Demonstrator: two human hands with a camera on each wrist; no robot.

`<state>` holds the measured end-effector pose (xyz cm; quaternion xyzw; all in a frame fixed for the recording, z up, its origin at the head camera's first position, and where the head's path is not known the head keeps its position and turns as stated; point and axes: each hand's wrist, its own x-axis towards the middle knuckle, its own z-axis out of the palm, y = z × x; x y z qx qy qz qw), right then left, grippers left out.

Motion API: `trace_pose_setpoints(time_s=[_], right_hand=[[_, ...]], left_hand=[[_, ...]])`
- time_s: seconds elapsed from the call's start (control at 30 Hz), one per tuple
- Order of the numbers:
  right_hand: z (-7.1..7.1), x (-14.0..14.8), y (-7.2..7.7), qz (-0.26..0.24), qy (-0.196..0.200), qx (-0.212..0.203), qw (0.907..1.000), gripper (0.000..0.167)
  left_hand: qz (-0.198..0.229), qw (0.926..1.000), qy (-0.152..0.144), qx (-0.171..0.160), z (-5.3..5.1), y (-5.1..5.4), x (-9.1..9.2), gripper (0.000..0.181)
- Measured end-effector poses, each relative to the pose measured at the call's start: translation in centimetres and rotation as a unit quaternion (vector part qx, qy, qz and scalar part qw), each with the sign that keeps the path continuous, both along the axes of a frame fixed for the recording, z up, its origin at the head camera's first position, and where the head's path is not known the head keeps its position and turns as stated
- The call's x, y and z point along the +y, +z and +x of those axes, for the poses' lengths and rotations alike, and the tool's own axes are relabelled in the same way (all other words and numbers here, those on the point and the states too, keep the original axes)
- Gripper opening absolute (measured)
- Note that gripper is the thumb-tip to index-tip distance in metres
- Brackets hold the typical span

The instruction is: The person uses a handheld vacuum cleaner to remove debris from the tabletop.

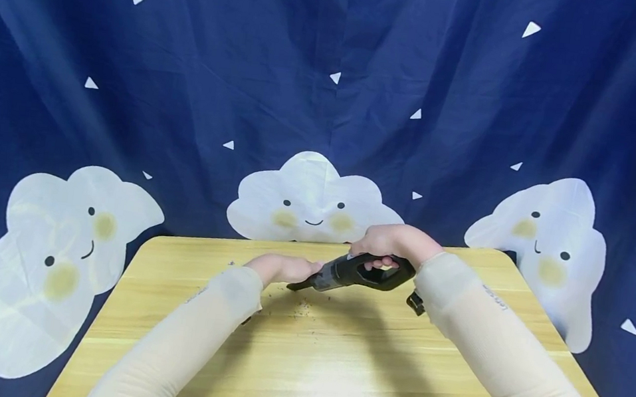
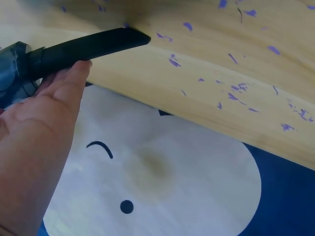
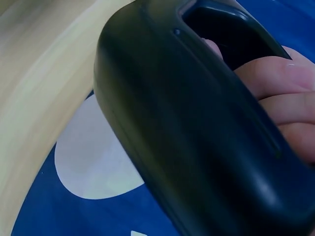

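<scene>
A black handheld vacuum cleaner (image 1: 368,273) slants over the far part of the table, its flat nozzle (image 2: 93,46) angled down to the wood. My right hand (image 1: 387,242) grips its loop handle, and in the right wrist view several curled fingers (image 3: 290,101) show beside the black body (image 3: 172,118). My left hand (image 2: 47,123) holds the front end where the nozzle meets the body; its thumb is not clearly seen. Small purple scraps (image 2: 236,93) lie scattered on the table around the nozzle tip, also seen as specks (image 1: 302,307) in the head view.
The light wooden table (image 1: 421,380) has rounded far corners. Behind its far edge hangs a dark blue curtain (image 1: 201,76) with white cloud faces (image 1: 315,191) and small white triangles. A small black item (image 1: 415,303) shows beneath the right wrist.
</scene>
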<state>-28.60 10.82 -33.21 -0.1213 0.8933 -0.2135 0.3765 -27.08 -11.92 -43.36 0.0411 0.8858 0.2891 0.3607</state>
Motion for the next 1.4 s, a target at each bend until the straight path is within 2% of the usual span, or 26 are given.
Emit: trace_pose_setpoints(time_s=[0.13, 0.33, 0.4, 0.6, 0.83, 1.07, 1.27, 1.4], right_hand=[[0.3, 0.3, 0.5, 0.013, 0.006, 0.002, 0.9999, 0.039], [0.8, 0.8, 1.3, 0.035, 0.011, -0.001, 0.9993, 0.039], [0.9, 1.0, 1.5, 0.041, 0.011, -0.004, 0.9991, 0.04], [1.2, 1.5, 1.8, 0.052, 0.014, -0.011, 0.9985, 0.041], [1.6, 2.1, 2.3, 0.073, 0.019, -0.017, 0.997, 0.04], [2.0, 2.7, 3.2, 0.089, 0.024, -0.015, 0.9957, 0.039], [2.2, 2.8, 3.6, 0.102, 0.027, 0.0, 0.9944, 0.039], [2.2, 2.7, 3.5, 0.1, 0.027, 0.009, 0.9946, 0.04]], left_hand=[[0.007, 0.9999, -0.003, -0.009, 0.5, 0.0, 0.4, 0.071], [0.026, 0.9984, -0.05, -0.007, 1.0, -0.2, 1.1, 0.076], [0.027, 0.998, -0.056, -0.008, 1.2, -0.2, 1.3, 0.077], [0.041, 0.9979, -0.045, -0.022, 1.5, -0.4, 2.1, 0.076], [0.069, 0.9956, -0.057, -0.027, 2.0, -0.7, 2.8, 0.079], [0.095, 0.9933, -0.055, -0.036, 2.3, -0.8, 3.8, 0.08], [0.111, 0.9913, -0.066, -0.026, 2.2, -1.1, 4.5, 0.08], [0.101, 0.9929, -0.063, -0.006, 1.8, -1.2, 4.5, 0.081]])
